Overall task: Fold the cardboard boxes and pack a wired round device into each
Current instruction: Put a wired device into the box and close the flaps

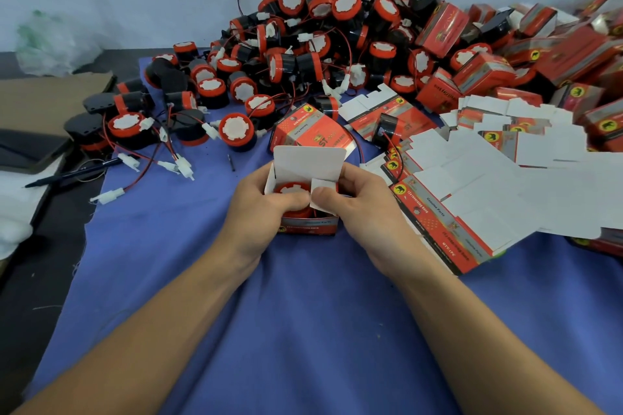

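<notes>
A small red cardboard box (308, 225) stands on the blue cloth at centre, its white top flap (308, 162) raised. Inside it sits a red and black round device (292, 188) with a white face. My left hand (261, 204) grips the box's left side, thumb over the opening. My right hand (359, 204) grips the right side and presses a white side flap (323, 190) inward with the thumb. A closed red box (312, 131) lies just behind.
A big heap of wired round devices (303, 44) fills the back. Flat unfolded boxes (472, 178) spread at right, filled red boxes (505, 61) beyond them. A black pen (72, 173) and brown cardboard (43, 101) lie at left. Blue cloth (303, 313) covers the near surface.
</notes>
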Motion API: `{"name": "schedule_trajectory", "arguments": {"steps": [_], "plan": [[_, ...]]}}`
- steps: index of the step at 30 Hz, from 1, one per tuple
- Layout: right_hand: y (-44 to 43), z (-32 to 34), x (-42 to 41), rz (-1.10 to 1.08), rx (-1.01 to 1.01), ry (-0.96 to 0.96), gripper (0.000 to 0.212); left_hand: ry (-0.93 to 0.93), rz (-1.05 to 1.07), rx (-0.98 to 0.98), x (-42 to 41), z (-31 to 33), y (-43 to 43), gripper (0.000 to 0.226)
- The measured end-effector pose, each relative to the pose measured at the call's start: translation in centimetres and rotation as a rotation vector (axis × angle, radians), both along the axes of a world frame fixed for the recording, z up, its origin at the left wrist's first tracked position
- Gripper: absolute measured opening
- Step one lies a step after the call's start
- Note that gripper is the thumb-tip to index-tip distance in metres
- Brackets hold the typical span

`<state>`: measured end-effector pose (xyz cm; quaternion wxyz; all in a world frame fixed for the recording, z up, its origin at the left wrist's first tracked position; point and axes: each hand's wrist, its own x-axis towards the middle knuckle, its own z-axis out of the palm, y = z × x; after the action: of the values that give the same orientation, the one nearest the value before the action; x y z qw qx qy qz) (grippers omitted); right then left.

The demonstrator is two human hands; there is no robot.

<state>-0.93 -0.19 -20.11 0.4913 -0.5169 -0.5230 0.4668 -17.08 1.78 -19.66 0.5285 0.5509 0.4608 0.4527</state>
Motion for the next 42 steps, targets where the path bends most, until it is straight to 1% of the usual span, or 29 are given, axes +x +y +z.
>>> {"name": "schedule_trajectory", "arguments": {"steps": [4,6,9,10,11,13,14,16,18,20,23,25,28,29,30,31,32,34,36,40,42], "plan": [[0.2,-0.1,0.2,0.007,-0.020,-0.017,0.033,-0.046,-0.047,0.004,-0.3,0.2,0.1,0.054],[0.3,-0.2,0.2,-0.002,-0.035,-0.023,0.032,-0.121,-0.122,0.019,-0.6,0.3,0.2,0.062],[0.5,-0.2,0.1,-0.002,-0.057,-0.004,0.032,-0.341,-0.261,-0.064,-1.6,0.5,0.8,0.057],[0.5,-0.2,0.1,0.000,-0.063,0.006,0.031,-0.372,-0.279,-0.111,-2.0,0.6,1.1,0.055],[0.4,-0.1,0.1,0.001,-0.064,0.014,0.030,-0.362,-0.294,-0.140,-2.3,0.7,1.4,0.051],[0.3,-0.1,0.0,-0.007,-0.044,0.034,0.031,-0.232,-0.304,-0.106,-2.4,0.5,1.7,0.038],[0.2,-0.1,0.0,-0.019,-0.019,0.047,0.033,-0.137,-0.292,-0.059,-2.3,0.3,1.7,0.036],[0.1,-0.2,-0.2,-0.066,0.045,0.045,0.037,-0.006,-0.228,0.028,-1.9,0.0,1.8,0.045],[0.1,-0.4,-0.3,-0.123,0.089,0.026,0.039,-0.032,-0.153,0.058,-1.5,-0.1,1.8,0.047],[0.3,-0.1,0.1,-0.144,0.094,0.028,0.036,-0.068,-0.090,0.059,-1.2,-0.2,1.7,0.044],[0.6,0.8,1.3,-0.030,0.055,-0.042,0.030,-0.007,-0.050,0.070,-1.3,-0.2,1.6,0.039],[0.6,1.4,2.0,0.071,-0.013,-0.039,0.034,0.046,-0.125,0.078,-2.0,0.1,1.9,0.041],[0.1,2.0,2.4,0.162,-0.079,-0.065,0.050,0.098,-0.293,0.061,-3.5,0.3,2.3,0.047],[-0.2,2.2,2.5,0.180,-0.074,-0.105,0.050,0.109,-0.312,0.069,-3.8,0.3,2.3,0.049],[-0.4,2.4,2.8,0.195,-0.054,-0.163,0.047,0.138,-0.321,0.098,-4.0,0.2,2.2,0.046],[-0.7,2.5,3.1,0.218,-0.027,-0.241,0.043,0.180,-0.333,0.140,-4.1,0.2,2.0,0.041],[-0.9,2.7,3.3,0.246,-0.007,-0.330,0.040,0.248,-0.344,0.187,-4.1,0.1,1.9,0.042],[-1.2,2.6,3.5,0.258,0.015,-0.464,0.050,0.379,-0.329,0.274,-4.1,-0.2,1.6,0.051],[-1.1,2.5,3.2,0.223,0.036,-0.478,0.053,0.440,-0.281,0.326,-4.2,-0.2,1.6,0.051],[-0.9,2.4,3.0,0.175,0.045,-0.462,0.038,0.466,-0.252,0.354,-4.0,0.1,1.8,0.037],[-0.8,2.6,3.0,0.173,0.032,-0.435,0.036,0.457,-0.261,0.337,-4.0,0.1,1.8,0.036]]}}
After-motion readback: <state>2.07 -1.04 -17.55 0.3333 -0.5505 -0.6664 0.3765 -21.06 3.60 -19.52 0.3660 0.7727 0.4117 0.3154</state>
